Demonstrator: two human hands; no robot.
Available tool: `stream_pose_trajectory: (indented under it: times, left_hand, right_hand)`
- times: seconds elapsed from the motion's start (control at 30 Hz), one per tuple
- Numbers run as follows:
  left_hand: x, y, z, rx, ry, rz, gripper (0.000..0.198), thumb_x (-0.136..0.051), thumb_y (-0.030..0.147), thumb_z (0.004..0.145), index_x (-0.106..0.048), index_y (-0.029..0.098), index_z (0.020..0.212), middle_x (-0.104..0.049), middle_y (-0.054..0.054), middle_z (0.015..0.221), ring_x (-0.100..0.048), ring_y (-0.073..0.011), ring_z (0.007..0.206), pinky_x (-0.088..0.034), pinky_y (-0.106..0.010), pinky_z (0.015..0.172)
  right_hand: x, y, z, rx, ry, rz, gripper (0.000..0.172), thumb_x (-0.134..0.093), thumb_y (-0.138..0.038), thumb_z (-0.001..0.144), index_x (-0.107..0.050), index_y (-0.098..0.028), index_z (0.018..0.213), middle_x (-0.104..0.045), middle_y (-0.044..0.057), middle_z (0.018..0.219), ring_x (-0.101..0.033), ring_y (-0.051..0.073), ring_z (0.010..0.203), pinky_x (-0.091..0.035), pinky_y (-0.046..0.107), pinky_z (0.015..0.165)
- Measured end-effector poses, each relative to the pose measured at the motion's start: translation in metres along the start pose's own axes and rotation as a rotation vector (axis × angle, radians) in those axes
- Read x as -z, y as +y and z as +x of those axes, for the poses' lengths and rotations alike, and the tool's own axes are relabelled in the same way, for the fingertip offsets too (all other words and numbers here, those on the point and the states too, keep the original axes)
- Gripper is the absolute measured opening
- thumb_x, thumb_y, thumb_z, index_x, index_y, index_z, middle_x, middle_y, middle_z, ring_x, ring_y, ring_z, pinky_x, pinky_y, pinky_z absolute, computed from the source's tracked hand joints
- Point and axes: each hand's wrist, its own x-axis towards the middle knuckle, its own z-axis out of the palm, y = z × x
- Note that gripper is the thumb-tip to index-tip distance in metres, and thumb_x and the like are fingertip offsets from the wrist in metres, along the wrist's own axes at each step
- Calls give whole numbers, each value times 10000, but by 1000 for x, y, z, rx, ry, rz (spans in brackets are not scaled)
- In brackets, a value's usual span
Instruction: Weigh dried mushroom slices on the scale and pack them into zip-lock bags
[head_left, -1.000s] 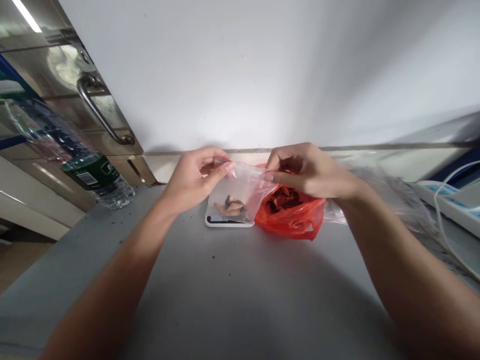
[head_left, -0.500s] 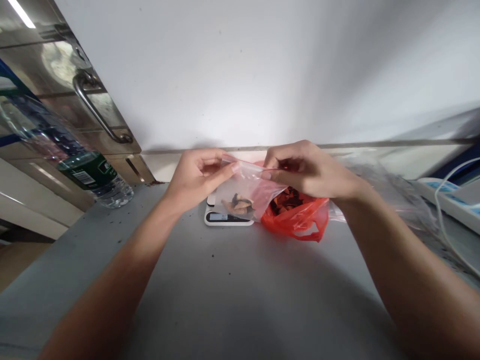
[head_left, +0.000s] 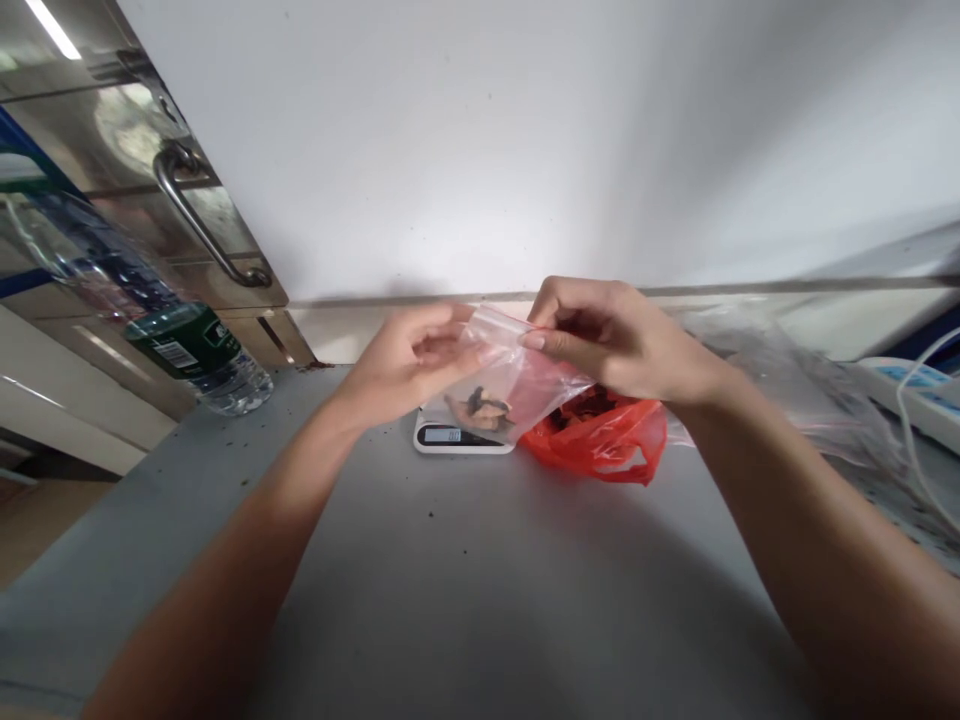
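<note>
A clear zip-lock bag (head_left: 517, 375) holding a few brown and dark dried pieces (head_left: 481, 408) hangs tilted over a white digital scale (head_left: 465, 440). My right hand (head_left: 607, 335) pinches the bag's top edge between thumb and bent fingers. At the bag's left side, my left hand (head_left: 424, 350) has its thumb and fingers apart, with the fingertips partly behind the clear plastic and blurred. Under my right hand sits an open red plastic bag (head_left: 607, 445) filled with dark reddish-brown dried pieces (head_left: 581, 408). The scale's platform is mostly covered by the zip-lock bag and my left hand.
A water bottle with a green label (head_left: 195, 345) stands at the left on the grey table (head_left: 480, 600). Clear plastic bags (head_left: 795, 380) lie to the right, beside a white device (head_left: 915, 395) with a cable (head_left: 907, 430). A white wall (head_left: 480, 150) rises behind.
My left hand has loosened its pinch on the bag's upper left corner, which now stands free. My right hand keeps hold of the top edge. The view has shifted slightly.
</note>
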Motion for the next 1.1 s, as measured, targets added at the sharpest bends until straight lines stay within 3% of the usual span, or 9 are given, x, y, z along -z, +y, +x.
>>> stream_pose_trajectory:
  times: [0.1, 0.23, 0.47, 0.57, 0.77, 0.97, 1.1]
  left_hand:
    - [0, -7, 2, -17, -73, 10, 221, -738, 383, 913, -789, 168, 923, -833, -75, 952, -773, -223, 889, -606, -295, 762]
    - [-4, -6, 1, 0, -116, 45, 183, -695, 317, 925, -751, 184, 812, -808, -55, 831, -749, -196, 778, -589, -280, 702]
    - [-7, 2, 0, 39, -157, 1, 189, -683, 322, 932, -747, 200, 803, -801, -38, 817, -747, -181, 763, -596, -263, 701]
    - [-6, 3, 1, 32, -180, 26, 216, -661, 297, 953, -744, 202, 776, -789, -30, 777, -738, -169, 722, -584, -252, 673]
    - [-3, 1, 1, 18, -167, 83, 259, -656, 275, 970, -723, 198, 732, -766, -29, 726, -740, -172, 701, -579, -254, 650]
    - [-2, -7, -1, 29, -53, -5, 205, -715, 383, 956, -780, 189, 938, -806, -53, 880, -784, -203, 750, -608, -270, 604]
    - [-3, -9, -1, 97, -212, -124, 456, -864, 412, 834, -735, 212, 1224, -831, -64, 1069, -821, -245, 884, -654, -311, 728]
  right_hand:
    - [-1, 0, 0, -31, 44, 39, 284, -707, -311, 945, -520, -249, 740, -473, -52, 639, -374, 113, 562, -287, 301, 516]
    - [-3, -3, 2, -82, -8, 29, 238, -728, -368, 944, -591, -239, 798, -495, -52, 631, -401, 120, 565, -299, 304, 524]
    - [-8, -2, 1, 26, 47, -57, 291, -635, -244, 962, -471, -249, 722, -380, -72, 605, -303, 110, 559, -245, 304, 529]
    - [-9, -2, 0, -53, 38, -15, 315, -669, -324, 985, -476, -256, 745, -349, -88, 573, -284, 104, 527, -230, 303, 512]
    - [-1, -3, 0, -139, 1, -17, 349, -738, -487, 954, -587, -236, 763, -439, -59, 598, -367, 105, 529, -271, 287, 485]
    - [10, -1, 0, -176, -165, -42, 274, -767, -425, 903, -676, -203, 772, -622, 2, 697, -531, 141, 624, -402, 287, 544]
    - [18, -7, -5, -154, 12, -11, 396, -814, -404, 863, -571, -219, 611, -493, -26, 571, -436, 113, 537, -342, 290, 475]
